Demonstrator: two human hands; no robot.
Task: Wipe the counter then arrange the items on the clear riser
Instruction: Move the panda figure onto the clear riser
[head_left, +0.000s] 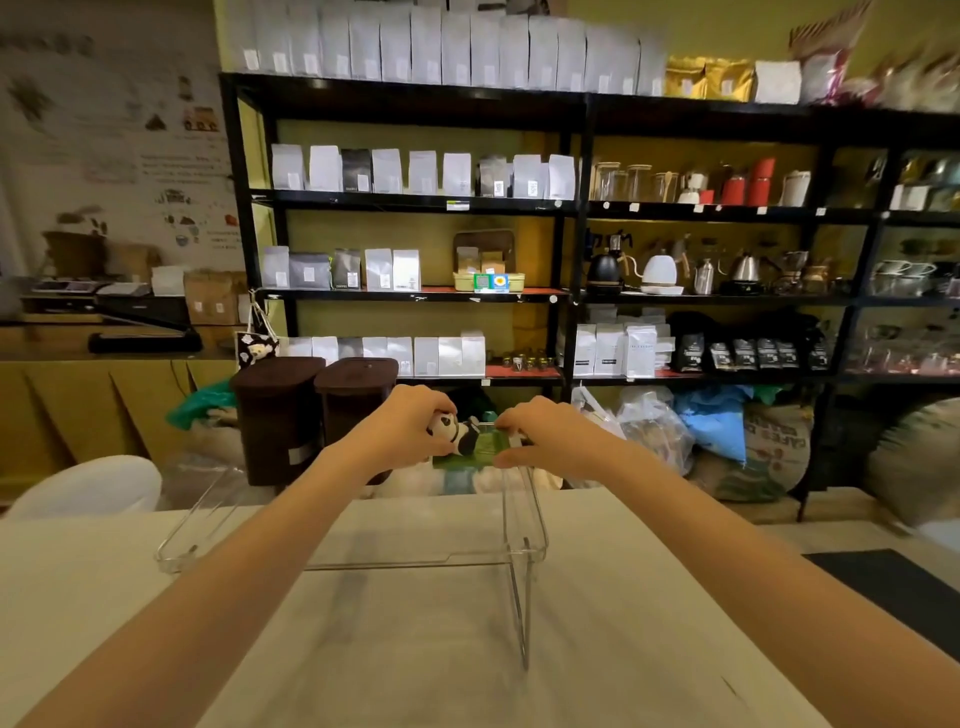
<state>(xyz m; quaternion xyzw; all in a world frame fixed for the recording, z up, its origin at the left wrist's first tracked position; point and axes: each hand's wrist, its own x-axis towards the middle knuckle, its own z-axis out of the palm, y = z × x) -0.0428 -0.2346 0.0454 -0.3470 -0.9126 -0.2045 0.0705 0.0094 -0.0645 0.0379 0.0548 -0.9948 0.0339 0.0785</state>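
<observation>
A clear acrylic riser stands on the pale counter, its top stretching toward the far edge. At the riser's far end lies a small panda figure on a green base. My left hand grips the panda's head side. The base's right end is pinched between the fingers of my right hand. Whether the figure rests on the riser top or hangs just above it I cannot tell. Both forearms reach straight out over the riser.
Beyond the counter's far edge stand two dark brown bins and sacks and bags on the floor. Black shelving holds white pouches, kettles and jars. A black mat lies at the counter's right. A white chair back shows at left.
</observation>
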